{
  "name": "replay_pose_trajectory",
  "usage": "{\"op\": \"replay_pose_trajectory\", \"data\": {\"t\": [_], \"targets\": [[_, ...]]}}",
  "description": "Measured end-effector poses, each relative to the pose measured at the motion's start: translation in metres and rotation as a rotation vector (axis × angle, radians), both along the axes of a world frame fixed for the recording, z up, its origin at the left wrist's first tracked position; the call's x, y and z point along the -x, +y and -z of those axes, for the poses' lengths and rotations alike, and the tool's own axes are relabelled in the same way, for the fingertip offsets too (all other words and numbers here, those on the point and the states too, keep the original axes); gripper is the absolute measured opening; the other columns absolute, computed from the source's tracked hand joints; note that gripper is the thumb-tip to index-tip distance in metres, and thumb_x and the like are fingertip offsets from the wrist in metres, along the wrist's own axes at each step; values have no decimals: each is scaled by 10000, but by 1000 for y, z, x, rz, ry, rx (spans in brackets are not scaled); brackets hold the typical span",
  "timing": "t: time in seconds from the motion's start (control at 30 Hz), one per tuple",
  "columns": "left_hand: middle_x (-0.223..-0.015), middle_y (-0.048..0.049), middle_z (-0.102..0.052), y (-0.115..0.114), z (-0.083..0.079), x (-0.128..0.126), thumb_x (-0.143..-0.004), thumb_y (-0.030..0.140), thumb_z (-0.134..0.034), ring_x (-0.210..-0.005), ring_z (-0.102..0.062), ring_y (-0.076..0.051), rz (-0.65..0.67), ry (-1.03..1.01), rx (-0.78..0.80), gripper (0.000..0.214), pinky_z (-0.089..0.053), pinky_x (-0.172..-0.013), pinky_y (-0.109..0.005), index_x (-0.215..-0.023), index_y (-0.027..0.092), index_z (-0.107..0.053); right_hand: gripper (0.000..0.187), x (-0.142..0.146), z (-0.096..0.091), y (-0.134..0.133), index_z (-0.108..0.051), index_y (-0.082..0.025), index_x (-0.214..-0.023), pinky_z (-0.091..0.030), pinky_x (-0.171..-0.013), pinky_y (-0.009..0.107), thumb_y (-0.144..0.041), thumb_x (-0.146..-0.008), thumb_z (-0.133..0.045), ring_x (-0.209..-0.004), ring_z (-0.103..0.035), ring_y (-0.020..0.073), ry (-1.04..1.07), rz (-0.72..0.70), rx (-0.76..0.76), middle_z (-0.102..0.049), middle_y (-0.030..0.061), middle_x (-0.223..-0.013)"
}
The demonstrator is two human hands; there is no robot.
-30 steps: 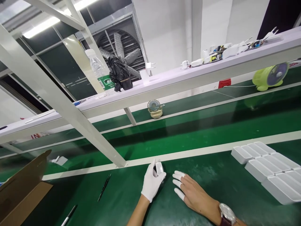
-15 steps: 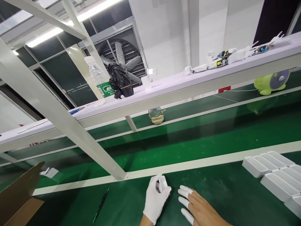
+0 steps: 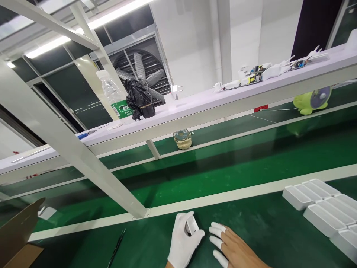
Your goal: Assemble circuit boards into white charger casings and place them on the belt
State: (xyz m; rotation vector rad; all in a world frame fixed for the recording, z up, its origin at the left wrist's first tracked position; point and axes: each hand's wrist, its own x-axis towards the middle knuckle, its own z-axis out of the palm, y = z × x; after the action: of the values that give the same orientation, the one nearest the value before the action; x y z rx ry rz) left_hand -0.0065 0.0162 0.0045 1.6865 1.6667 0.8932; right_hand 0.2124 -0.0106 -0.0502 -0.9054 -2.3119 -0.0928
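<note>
My left hand (image 3: 182, 240), in a white glove, is closed around a small white plastic case (image 3: 192, 225), gripped between thumb and fingers just above the dark green work surface (image 3: 156, 242). Part of the case is hidden by the glove. To its right, my right hand (image 3: 231, 243) wears white finger cots and holds nothing. Its fingers are stretched out and slightly apart, pointing toward the left hand without touching the case.
Several white rectangular boxes (image 3: 323, 219) stand in rows at right. A dark pen-like tool (image 3: 116, 247) and a cardboard box (image 3: 21, 227) lie at left. Beyond a pale rail runs a green belt (image 3: 223, 167). A slanted metal post (image 3: 103, 171) rises to the shelf (image 3: 195, 106).
The case in my left hand has turned and shows more of its long side. The right hand stays stretched out beside it. The whole view has shifted slightly.
</note>
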Motion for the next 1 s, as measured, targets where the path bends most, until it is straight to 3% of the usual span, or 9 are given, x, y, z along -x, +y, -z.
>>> {"op": "replay_pose_trajectory", "data": {"t": [0.17, 0.33, 0.53, 0.77, 0.87, 1.0], "targets": [[-1376, -124, -578, 1, 6, 10, -794, 406, -664, -1284, -548, -320, -55, -3, -12, 584, -440, -1106, -461, -1346, 224, -608, 295, 2, 6, 2, -628, -154, -1227, -620, -914, 434, -183, -956, -515, -1170, -669, 313, 38, 7, -11, -708, 143, -1221], [-1413, -134, -556, 2, 9, 13, -829, 421, -633, -1322, -518, -308, -55, -4, -16, 606, -400, -1143, -456, -1388, 196, -566, 268, 2, 5, 1, -648, -169, -1176, -618, -916, 422, -179, -941, -520, -1164, -673, 307, 37, 18, -5, -703, 128, -1242], [-1396, -129, -559, 0, 4, 8, -839, 453, -627, -1295, -532, -297, -93, -12, 1, 609, -403, -1133, -445, -1387, 200, -550, 337, -2, -2, -1, -625, -178, -1245, -611, -929, 402, -162, -931, -506, -1167, -672, 290, 72, 7, 2, -696, 121, -1263], [-1014, -77, -657, 1, 9, 19, -903, 672, -452, -948, -628, -255, -346, -119, -153, 506, -501, -899, -395, -1014, 216, -638, 385, -6, -13, -5, -598, -201, -1296, -605, -956, 378, -182, -914, -550, -1178, -666, 277, 65, 16, 53, -693, 109, -1268], [-735, -4, -544, 3, 14, 27, -917, 700, -409, -699, -530, -186, -383, -197, -171, 516, -468, -705, -316, -825, 218, -571, 393, -7, -11, -6, -589, -186, -1299, -603, -959, 400, -168, -910, -528, -1209, -647, 286, 47, 4, 50, -673, 122, -1298], [-636, 33, -407, 7, 19, 29, -920, 696, -419, -598, -406, -137, -405, -295, -186, 538, -395, -590, -270, -666, 221, -410, 383, -4, -1, -6, -603, -177, -1269, -575, -1006, 429, -141, -894, -532, -1241, -621, 295, 55, 19, 67, -658, 133, -1315]]}}
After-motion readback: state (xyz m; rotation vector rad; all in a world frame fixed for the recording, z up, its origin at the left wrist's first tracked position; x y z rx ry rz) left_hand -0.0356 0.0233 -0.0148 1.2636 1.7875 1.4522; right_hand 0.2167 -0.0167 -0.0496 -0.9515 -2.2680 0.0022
